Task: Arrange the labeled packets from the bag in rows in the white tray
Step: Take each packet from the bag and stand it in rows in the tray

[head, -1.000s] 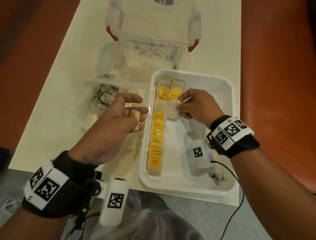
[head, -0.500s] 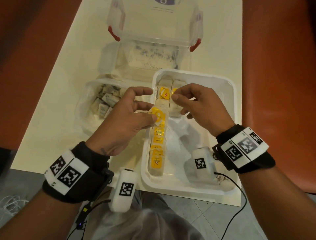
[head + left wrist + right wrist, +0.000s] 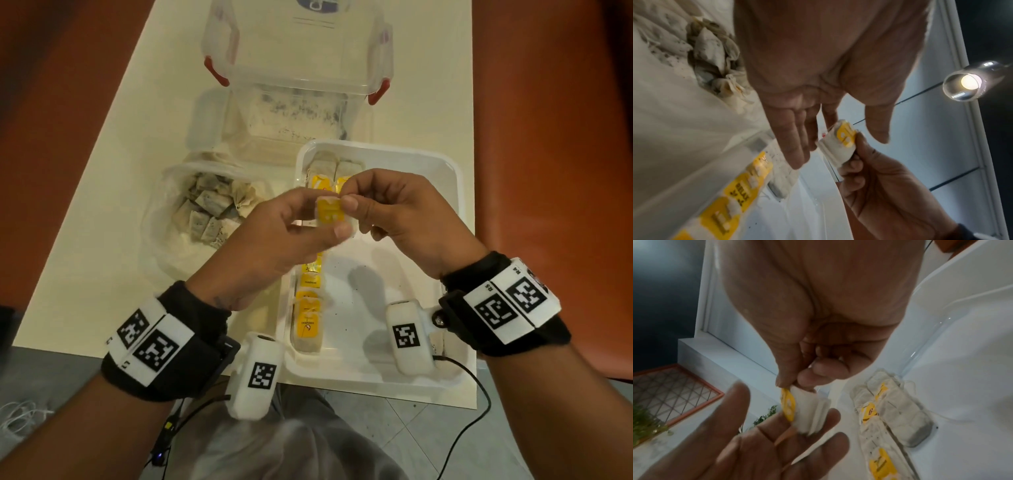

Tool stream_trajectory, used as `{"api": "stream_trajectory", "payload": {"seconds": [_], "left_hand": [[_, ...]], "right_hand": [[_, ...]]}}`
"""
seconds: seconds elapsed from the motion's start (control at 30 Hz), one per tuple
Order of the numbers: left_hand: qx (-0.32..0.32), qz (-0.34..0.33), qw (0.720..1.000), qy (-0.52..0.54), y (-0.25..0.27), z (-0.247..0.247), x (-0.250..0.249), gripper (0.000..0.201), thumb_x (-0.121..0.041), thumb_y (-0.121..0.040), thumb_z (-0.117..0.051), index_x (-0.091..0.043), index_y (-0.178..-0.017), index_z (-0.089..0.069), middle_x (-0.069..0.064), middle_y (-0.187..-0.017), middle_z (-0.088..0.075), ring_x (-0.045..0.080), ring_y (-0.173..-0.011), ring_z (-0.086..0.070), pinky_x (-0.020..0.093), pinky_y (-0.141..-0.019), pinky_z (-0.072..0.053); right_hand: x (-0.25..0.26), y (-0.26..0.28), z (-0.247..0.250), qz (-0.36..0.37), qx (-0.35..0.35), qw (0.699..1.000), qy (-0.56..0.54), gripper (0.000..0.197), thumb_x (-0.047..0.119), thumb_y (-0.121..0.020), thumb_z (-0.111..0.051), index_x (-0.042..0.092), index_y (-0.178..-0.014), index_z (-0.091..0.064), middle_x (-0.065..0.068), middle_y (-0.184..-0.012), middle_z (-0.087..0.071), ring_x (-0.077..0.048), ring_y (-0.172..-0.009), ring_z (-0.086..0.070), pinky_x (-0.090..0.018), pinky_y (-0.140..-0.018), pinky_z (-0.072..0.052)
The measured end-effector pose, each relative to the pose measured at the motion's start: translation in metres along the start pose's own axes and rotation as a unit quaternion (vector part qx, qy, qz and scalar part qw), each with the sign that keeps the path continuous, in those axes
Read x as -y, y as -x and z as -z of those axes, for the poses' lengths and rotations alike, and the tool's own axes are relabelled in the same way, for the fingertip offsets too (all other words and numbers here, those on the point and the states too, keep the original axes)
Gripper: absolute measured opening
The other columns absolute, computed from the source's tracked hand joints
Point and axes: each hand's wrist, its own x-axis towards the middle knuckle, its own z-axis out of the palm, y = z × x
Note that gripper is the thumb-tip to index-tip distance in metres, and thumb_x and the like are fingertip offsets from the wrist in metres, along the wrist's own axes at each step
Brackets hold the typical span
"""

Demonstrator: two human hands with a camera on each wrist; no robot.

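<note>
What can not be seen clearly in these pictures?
- Head view: the left hand and right hand cover the middle of the packet rows in the white tray.
- Held packet: label print too small to read.
- Bag: packet count unclear, they overlap.
- Left wrist view: near row blurred.

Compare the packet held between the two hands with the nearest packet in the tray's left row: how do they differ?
The held packet is lifted above the white tray, pinched by the right hand and resting on the left hand; the nearest packet lies flat in the row, untouched. The held packet stands alone; the nearest packet abuts the row's next one. Both are pale bags with yellow labels.
</note>
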Motion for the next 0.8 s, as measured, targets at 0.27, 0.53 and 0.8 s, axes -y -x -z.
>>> {"api": "stream_trajectory", "payload": {"seconds": [0.27, 0.53, 0.8], "left_hand": [[-0.066, -0.038, 0.996, -0.047, -0.004, -0.009, 0.005, 0.015, -0.029, -0.087, -0.073, -0.022, -0.100, -0.077, 0.003, -0.089, -0.078, 0.017, -0.088, -0.073, 0.040, -0.077, -0.057], [-0.045, -0.011, 0.993, -0.110, -0.001, -0.010, 0.013, 0.014, -0.025, -0.081, -0.080, -0.021, -0.070, -0.072, -0.001, -0.066, -0.073, 0.012, -0.064, -0.073, 0.015, -0.050, -0.046], [-0.055, 0.032, 0.979, -0.196, 0.000, -0.015, 0.023, 0.019, -0.031, -0.086, -0.075, -0.013, -0.081, -0.076, -0.002, -0.069, -0.076, 0.015, -0.058, -0.072, 0.036, -0.070, -0.061]], "right_hand": [[0.007, 0.003, 0.003, 0.013, -0.029, 0.998, -0.057, 0.006, 0.014, -0.094, -0.065, 0.018, -0.090, -0.068, 0.010, -0.068, -0.062, -0.008, -0.059, -0.051, -0.022, -0.054, -0.039], [-0.004, 0.005, 0.006, -0.059, 0.002, 0.997, -0.047, 0.009, 0.016, -0.084, -0.076, 0.018, -0.091, -0.071, -0.003, -0.079, -0.070, -0.016, -0.073, -0.063, -0.024, -0.063, -0.048], [-0.022, -0.003, 0.006, -0.088, 0.014, 0.996, 0.013, 0.016, 0.008, -0.089, -0.073, 0.013, -0.096, -0.060, -0.002, -0.082, -0.064, -0.013, -0.065, -0.070, -0.026, -0.059, -0.051]]}}
